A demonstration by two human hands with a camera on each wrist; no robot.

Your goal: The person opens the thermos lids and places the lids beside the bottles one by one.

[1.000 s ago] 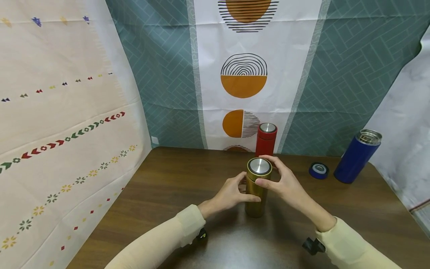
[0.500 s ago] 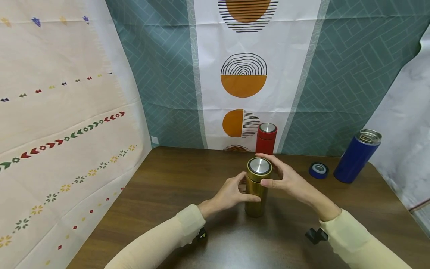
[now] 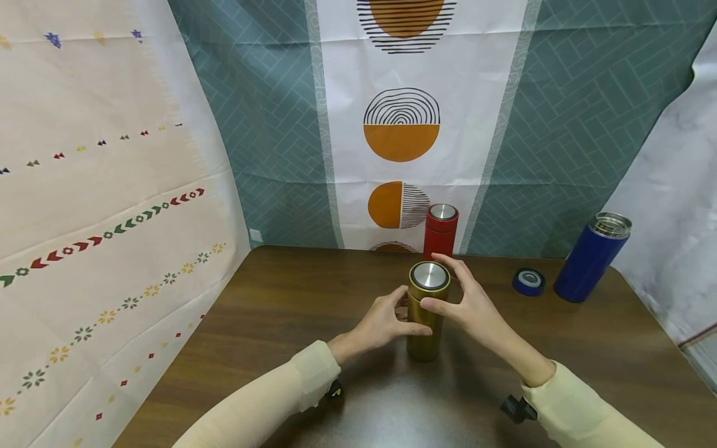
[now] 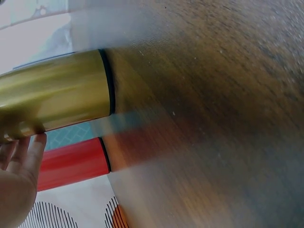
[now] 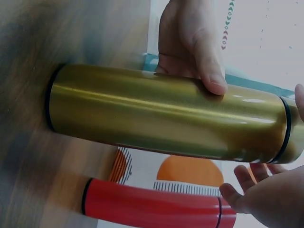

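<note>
Hands clamped on the gold bottle point(image 3: 426, 317): its body is held by the left hand point(image 3: 378, 323), its lid point(image 3: 429, 275) by the right hand point(image 3: 472, 305). Since half a second ago, the right thumb has been swung leftward across the front; a lid-twisting stroke is inferred, direction of threading undetermined. The bottle is stood upright on the counter point(image 3: 313, 280), directly between both hands.

Gold flask point(image 5: 156, 114): cap point(image 5: 294, 137) was cut off by the right wrist view's right edge.
Red flask point(image 3: 440, 233): base was hidden from the head view behind the gold flask and right hand point(image 3: 470, 308).
Left hand point(image 3: 376, 322): was cut off in the left wrist view.
Desk point(image 3: 308, 292): near side was cut off in the head view.
</note>
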